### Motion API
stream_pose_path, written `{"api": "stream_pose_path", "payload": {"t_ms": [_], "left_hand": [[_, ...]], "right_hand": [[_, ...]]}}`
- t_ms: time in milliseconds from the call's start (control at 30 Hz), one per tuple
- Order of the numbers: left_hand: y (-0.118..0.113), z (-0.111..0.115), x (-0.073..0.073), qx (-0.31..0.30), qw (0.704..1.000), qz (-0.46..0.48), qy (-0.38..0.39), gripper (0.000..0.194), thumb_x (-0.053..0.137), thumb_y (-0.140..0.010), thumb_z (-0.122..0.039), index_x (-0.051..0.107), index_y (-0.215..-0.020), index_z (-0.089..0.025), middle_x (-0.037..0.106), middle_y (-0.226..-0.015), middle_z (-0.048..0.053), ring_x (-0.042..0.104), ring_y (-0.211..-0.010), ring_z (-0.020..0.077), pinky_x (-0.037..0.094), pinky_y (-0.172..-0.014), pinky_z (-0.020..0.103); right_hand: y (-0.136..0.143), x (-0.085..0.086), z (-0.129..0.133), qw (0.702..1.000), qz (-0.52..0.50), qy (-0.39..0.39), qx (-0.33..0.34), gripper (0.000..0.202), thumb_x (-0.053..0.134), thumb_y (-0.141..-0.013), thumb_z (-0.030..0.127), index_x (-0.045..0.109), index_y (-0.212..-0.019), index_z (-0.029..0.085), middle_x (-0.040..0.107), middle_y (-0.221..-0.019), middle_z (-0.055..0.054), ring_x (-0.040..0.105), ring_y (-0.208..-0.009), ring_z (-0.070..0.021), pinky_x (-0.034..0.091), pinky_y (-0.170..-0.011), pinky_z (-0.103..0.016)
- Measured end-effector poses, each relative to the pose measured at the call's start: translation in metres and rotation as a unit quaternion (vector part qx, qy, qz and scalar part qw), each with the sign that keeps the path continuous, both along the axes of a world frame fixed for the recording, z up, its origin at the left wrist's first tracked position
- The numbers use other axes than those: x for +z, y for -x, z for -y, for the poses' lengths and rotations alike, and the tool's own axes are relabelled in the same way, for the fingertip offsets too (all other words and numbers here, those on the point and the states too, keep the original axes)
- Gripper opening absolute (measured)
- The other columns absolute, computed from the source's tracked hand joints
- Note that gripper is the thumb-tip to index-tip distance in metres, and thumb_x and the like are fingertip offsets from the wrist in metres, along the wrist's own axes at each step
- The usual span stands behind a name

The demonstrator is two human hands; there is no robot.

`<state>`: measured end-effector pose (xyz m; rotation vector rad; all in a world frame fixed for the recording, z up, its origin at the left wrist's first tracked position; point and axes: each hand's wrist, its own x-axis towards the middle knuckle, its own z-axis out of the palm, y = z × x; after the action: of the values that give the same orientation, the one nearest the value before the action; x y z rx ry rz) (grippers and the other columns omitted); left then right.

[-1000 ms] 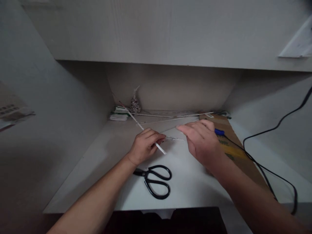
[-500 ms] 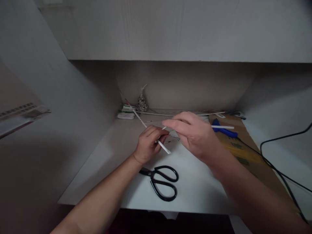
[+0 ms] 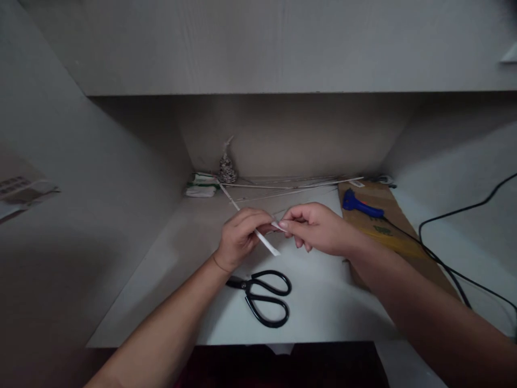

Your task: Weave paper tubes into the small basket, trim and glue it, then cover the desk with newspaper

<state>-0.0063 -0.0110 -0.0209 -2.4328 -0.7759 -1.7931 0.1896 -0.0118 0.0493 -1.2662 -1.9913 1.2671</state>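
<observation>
Strip [image 3: 267,244], long, thin and white, gripped in left hand [image 3: 241,231] over middle of white tabletop [image 3: 319,318]; slanting from far left down to near right, near tip poking out past the fingers and slightly flared. Left hand curled, thumb and fingers pressed together on strip, back of hand up. Right hand [image 3: 317,229] just beside, fingertips close up against left ones: thumb and forefinger pinched on short white end [image 3: 278,226], remaining fingers loosely bent. Cannot tell if white end belongs to a second strip or how far inside left hand; too small and partly covered. Black-handled scissors [image 3: 270,286] flat on near side of tabletop, loops to right, blades to left and partly hidden behind left wrist. On right, brown cardboard [image 3: 398,213] with yellow patch, lying flat, partly under right forearm; on top, toward far end, blue tool [image 3: 362,206] like a glue gun, handle to right, with black cable [image 3: 480,202] running off to right. Along far edge, several thin white sticks [image 3: 278,187] lying roughly sideways, some crossing. Far left, green-and-white packet [image 3: 202,185], and just right of packet, small cone-shaped woven object [image 3: 227,170], upright, with thin stem on top. Overhead, wide pale panel [image 3: 258,48] across full width.
</observation>
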Motion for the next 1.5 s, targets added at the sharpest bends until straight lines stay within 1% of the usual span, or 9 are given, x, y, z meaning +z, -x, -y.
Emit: {"api": "stream_pose_path", "payload": {"t_ms": [133, 333, 433, 667, 833, 967, 1167, 1367, 1500], "left_hand": [[0.000, 0.005, 0.005, -0.043, 0.999, -0.028, 0.014, 0.017, 0.065, -0.084, -0.008, 0.070, -0.096, -0.019, 0.070, -0.091, 0.005, 0.065, -0.084, 0.0130, 0.052, -0.077, 0.026], [0.001, 0.006, 0.003, -0.061, 0.997, -0.019, 0.048, 0.017, 0.061, -0.087, -0.011, 0.071, -0.097, -0.021, 0.070, -0.093, 0.006, 0.065, -0.086, 0.0145, 0.053, -0.078, 0.028], [-0.001, 0.007, 0.005, -0.073, 0.995, -0.006, 0.070, 0.014, 0.062, -0.087, -0.012, 0.071, -0.093, -0.020, 0.071, -0.089, 0.006, 0.066, -0.085, 0.0147, 0.053, -0.077, 0.028], [-0.007, 0.011, 0.010, -0.049, 0.994, 0.022, 0.099, 0.008, 0.065, -0.086, -0.018, 0.072, -0.083, -0.020, 0.073, -0.083, 0.005, 0.067, -0.079, 0.0146, 0.054, -0.074, 0.028], [-0.009, 0.010, 0.009, -0.059, 0.987, 0.053, 0.142, 0.003, 0.071, -0.080, -0.018, 0.071, -0.077, -0.018, 0.073, -0.082, 0.005, 0.067, -0.076, 0.0139, 0.054, -0.073, 0.028], [-0.010, 0.010, 0.009, -0.063, 0.980, 0.082, 0.170, 0.008, 0.075, -0.075, -0.016, 0.068, -0.071, -0.016, 0.071, -0.077, 0.004, 0.066, -0.072, 0.0132, 0.053, -0.072, 0.027], [-0.012, 0.009, 0.008, -0.099, 0.959, 0.131, 0.230, 0.011, 0.074, -0.075, -0.016, 0.065, -0.069, -0.015, 0.069, -0.074, 0.004, 0.065, -0.071, 0.0136, 0.053, -0.069, 0.027], [-0.013, 0.007, 0.006, -0.126, 0.947, 0.140, 0.259, 0.010, 0.075, -0.074, -0.014, 0.065, -0.073, -0.016, 0.068, -0.073, 0.003, 0.064, -0.071, 0.0132, 0.051, -0.067, 0.026], [-0.014, 0.008, 0.006, -0.123, 0.945, 0.127, 0.277, 0.008, 0.074, -0.075, -0.013, 0.067, -0.075, -0.016, 0.069, -0.073, 0.003, 0.063, -0.069, 0.0130, 0.050, -0.068, 0.026]], "right_hand": [[0.000, 0.003, 0.004, 1.000, 0.000, 0.010, -0.009, 0.015, 0.059, -0.087, 0.025, 0.063, -0.075, 0.017, 0.055, -0.051, 0.004, 0.048, -0.040, -0.0065, 0.041, -0.039, -0.018], [-0.002, -0.002, 0.004, 0.998, -0.059, 0.024, -0.024, 0.009, 0.066, -0.081, 0.025, 0.066, -0.079, 0.016, 0.060, -0.061, 0.001, 0.058, -0.053, -0.0090, 0.047, -0.045, -0.019], [-0.003, -0.005, 0.006, 0.998, -0.063, 0.008, -0.026, 0.009, 0.066, -0.079, 0.024, 0.067, -0.081, 0.016, 0.062, -0.065, 0.000, 0.058, -0.056, -0.0091, 0.048, -0.048, -0.020], [-0.008, -0.009, 0.013, 0.992, -0.033, -0.118, -0.017, 0.011, 0.063, -0.079, 0.021, 0.071, -0.085, 0.018, 0.065, -0.068, 0.000, 0.056, -0.059, -0.0091, 0.043, -0.051, -0.021], [-0.011, -0.012, 0.014, 0.988, -0.005, -0.156, 0.001, 0.016, 0.060, -0.082, 0.022, 0.071, -0.092, 0.019, 0.067, -0.072, 0.000, 0.055, -0.060, -0.0100, 0.042, -0.052, -0.022], [-0.011, -0.009, 0.021, 0.981, 0.023, -0.195, 0.008, 0.018, 0.056, -0.083, 0.018, 0.070, -0.095, 0.020, 0.067, -0.074, 0.000, 0.056, -0.060, -0.0103, 0.042, -0.053, -0.023], [-0.007, -0.007, 0.033, 0.942, 0.110, -0.314, -0.033, 0.014, 0.069, -0.077, 0.022, 0.069, -0.091, 0.022, 0.067, -0.079, 0.000, 0.058, -0.068, -0.0126, 0.043, -0.061, -0.025], [-0.009, -0.013, 0.030, 0.947, 0.100, -0.297, -0.074, 0.002, 0.067, -0.080, 0.022, 0.068, -0.082, 0.022, 0.069, -0.075, 0.002, 0.058, -0.064, -0.0117, 0.041, -0.060, -0.025], [-0.012, -0.013, 0.028, 0.956, 0.078, -0.269, -0.080, 0.005, 0.066, -0.081, 0.022, 0.068, -0.077, 0.021, 0.068, -0.069, 0.003, 0.056, -0.060, -0.0113, 0.040, -0.057, -0.025]]}}
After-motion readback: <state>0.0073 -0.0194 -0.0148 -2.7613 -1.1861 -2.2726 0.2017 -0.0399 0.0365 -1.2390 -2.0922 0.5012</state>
